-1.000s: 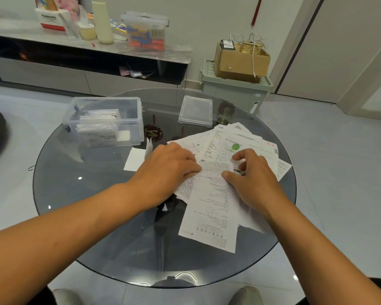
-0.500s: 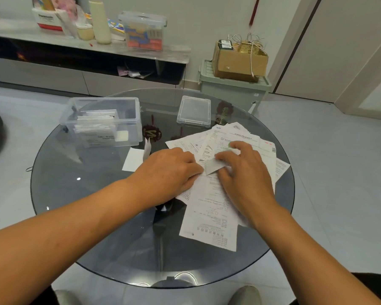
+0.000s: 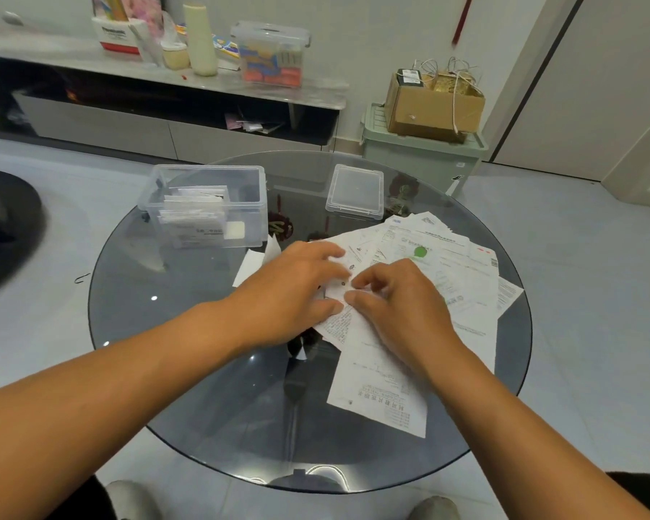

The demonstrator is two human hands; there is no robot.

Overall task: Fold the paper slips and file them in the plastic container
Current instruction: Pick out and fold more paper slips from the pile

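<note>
At the frame's centre, a thin, limp receipt (image 3: pixel 344 290), easily creased and best taken by its edges, is pinched by both hands (image 3: pixel 293 294) (image 3: pixel 398 309) above the spread slips (image 3: pixel 447 264) on the glass bench (image 3: pixel 166 332).

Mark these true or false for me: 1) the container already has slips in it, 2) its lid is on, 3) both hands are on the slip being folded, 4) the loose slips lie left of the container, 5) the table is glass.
1. True: the container holds several folded slips standing inside.
2. False: the container is open; the lid lies apart on the table, to its right.
3. True: the left hand and right hand both pinch the slip between them.
4. False: the pile of loose slips is spread right of the container, under and beyond the hands.
5. True: the round table is dark glass; its base shows through.
</note>
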